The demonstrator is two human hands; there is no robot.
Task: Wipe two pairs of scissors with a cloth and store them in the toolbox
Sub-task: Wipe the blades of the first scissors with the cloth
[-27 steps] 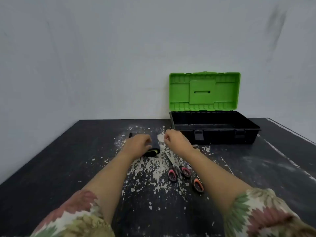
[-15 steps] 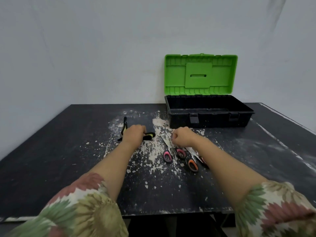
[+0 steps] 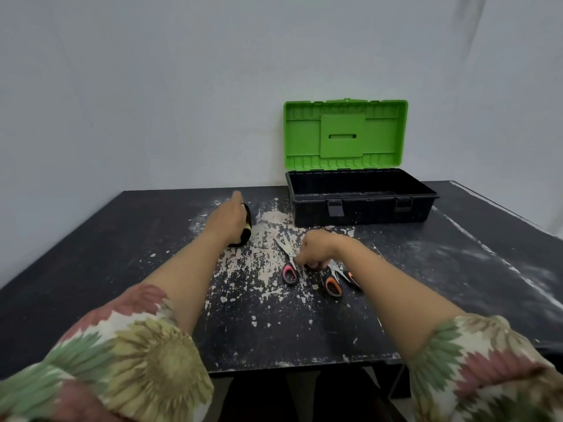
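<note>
Black table (image 3: 91, 269), its middle flecked with white debris, seen from above the person's forearms. Left hand (image 3: 227, 220): laid over a dark cloth (image 3: 245, 229) with a yellow-green stripe (folded or rolled; which cannot be told), forefinger stretched toward the far edge, the other fingers curled around the cloth. Right hand (image 3: 315, 248): closed into a loose fist, fingertips down at the handles of the pink-handled scissors (image 3: 288, 263), whose blades point far-left. Just to the right lie the orange-handled scissors (image 3: 333, 280), partly hidden by the right forearm. Toolbox (image 3: 359, 205): far right, black tray open, green lid (image 3: 344, 134) upright against the wall; both scissors lie outside it. Both sleeves are floral.
</note>
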